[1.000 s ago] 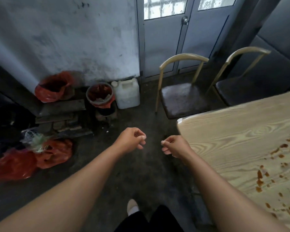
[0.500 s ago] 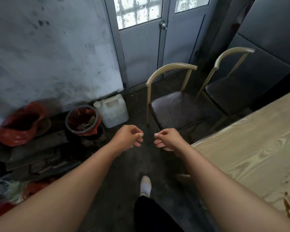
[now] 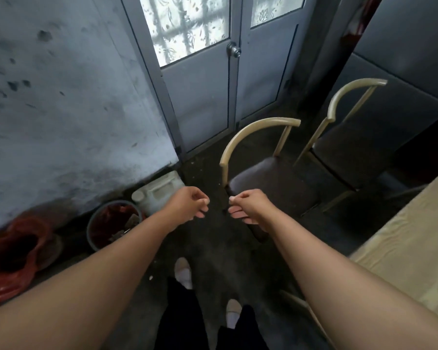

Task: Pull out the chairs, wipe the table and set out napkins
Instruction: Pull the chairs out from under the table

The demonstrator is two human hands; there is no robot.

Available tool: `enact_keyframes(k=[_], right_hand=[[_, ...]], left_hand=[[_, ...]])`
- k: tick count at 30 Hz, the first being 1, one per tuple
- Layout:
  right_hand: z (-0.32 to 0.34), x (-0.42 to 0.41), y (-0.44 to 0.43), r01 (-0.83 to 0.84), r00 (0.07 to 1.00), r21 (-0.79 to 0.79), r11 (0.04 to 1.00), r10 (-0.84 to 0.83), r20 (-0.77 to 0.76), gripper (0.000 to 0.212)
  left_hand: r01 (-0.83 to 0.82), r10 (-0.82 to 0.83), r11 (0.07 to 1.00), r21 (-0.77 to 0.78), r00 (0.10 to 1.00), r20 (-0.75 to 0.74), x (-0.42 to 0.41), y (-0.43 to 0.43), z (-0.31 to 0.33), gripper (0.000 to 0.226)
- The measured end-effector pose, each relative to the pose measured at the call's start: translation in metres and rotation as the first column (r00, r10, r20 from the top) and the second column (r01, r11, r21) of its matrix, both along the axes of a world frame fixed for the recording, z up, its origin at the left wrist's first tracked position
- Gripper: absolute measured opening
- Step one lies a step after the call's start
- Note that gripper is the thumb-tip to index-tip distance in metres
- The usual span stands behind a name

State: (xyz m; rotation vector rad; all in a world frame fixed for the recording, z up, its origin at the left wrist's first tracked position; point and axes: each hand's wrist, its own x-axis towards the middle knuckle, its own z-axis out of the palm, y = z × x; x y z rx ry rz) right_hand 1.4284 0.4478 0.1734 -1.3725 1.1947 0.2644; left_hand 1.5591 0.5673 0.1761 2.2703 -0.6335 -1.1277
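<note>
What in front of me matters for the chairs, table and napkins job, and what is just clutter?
For the job:
- near tan-framed chair with dark seat
- far tan-framed chair with dark seat
- light wooden table

Lying about:
- white plastic jerrycan
- red-lined bucket
- loose red plastic bag
- grey double door

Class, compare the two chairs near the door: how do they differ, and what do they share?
The near chair stands before the double door; the far chair stands further right, by the dark panelled wall. The near chair is just beyond the right hand; the far chair is well past it. Both have curved pale backrests and dark seats.
</note>
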Motion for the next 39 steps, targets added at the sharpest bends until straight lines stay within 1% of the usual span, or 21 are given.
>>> enact_keyframes(k=[1,3,7,10,12,15,21,25,28,30,33,36,37,39], right_hand=[[0.0,0.013,-0.009,0.042,0.999,0.007,0.999,-0.042,-0.001,0.021],[0.009,0.027,-0.019,0.069,0.998,0.031,0.997,-0.069,-0.014,0.023],[0.012,0.072,-0.047,0.221,0.975,0.145,0.965,-0.215,-0.052,0.028],[0.007,0.102,-0.059,0.383,0.923,0.189,0.904,-0.378,-0.066,0.032],[0.002,0.118,-0.066,0.457,0.889,0.235,0.858,-0.451,-0.078,0.033],[-0.01,0.132,-0.077,0.519,0.854,0.248,0.818,-0.512,-0.098,0.033],[-0.028,0.134,-0.114,0.575,0.817,0.224,0.787,-0.565,-0.113,0.031],[-0.045,0.133,-0.144,0.586,0.81,0.207,0.783,-0.574,-0.119,0.024],[-0.061,0.133,-0.171,0.609,0.792,0.246,0.754,-0.597,-0.131,0.022],[-0.074,0.136,-0.185,0.628,0.776,0.241,0.74,-0.618,-0.127,0.024],[-0.087,0.145,-0.204,0.619,0.785,0.222,0.754,-0.6,-0.151,0.025],[-0.098,0.154,-0.224,0.6,0.799,0.267,0.754,-0.573,-0.179,0.028],[-0.103,0.158,-0.229,0.604,0.796,0.268,0.75,-0.586,-0.153,0.028],[-0.113,0.164,-0.237,0.631,0.773,0.214,0.746,-0.626,-0.1,0.024]], left_hand=[[0.046,-0.046,0.999,0.013,0.999,0.009,0.017,-0.013,-0.003,0.009],[0.085,-0.085,0.996,0.018,0.996,0.002,0.033,-0.025,-0.005,0.007],[0.196,-0.196,0.98,0.026,0.981,0.003,0.092,-0.068,-0.008,0.008],[0.265,-0.265,0.963,0.045,0.964,-0.008,0.133,-0.097,-0.007,0.008],[0.318,-0.318,0.945,0.07,0.948,-0.014,0.153,-0.119,-0.009,0.009],[0.396,-0.397,0.912,0.107,0.918,-0.016,0.17,-0.151,-0.015,0.011],[0.502,-0.493,0.854,0.138,0.865,-0.092,0.172,-0.218,-0.034,0.012],[0.467,-0.461,0.873,0.141,0.884,-0.075,0.174,-0.255,-0.049,0.011],[0.484,-0.483,0.858,0.171,0.874,-0.053,0.171,-0.288,-0.066,0.013],[0.479,-0.483,0.861,0.172,0.875,-0.021,0.171,-0.311,-0.075,0.02],[0.484,-0.497,0.858,0.175,0.867,0.042,0.171,-0.342,-0.086,0.033],[0.501,-0.525,0.842,0.201,0.847,0.086,0.172,-0.37,-0.101,0.048],[0.504,-0.532,0.837,0.211,0.841,0.1,0.174,-0.38,-0.107,0.054],[0.519,-0.554,0.824,0.227,0.823,0.126,0.176,-0.399,-0.119,0.062]])
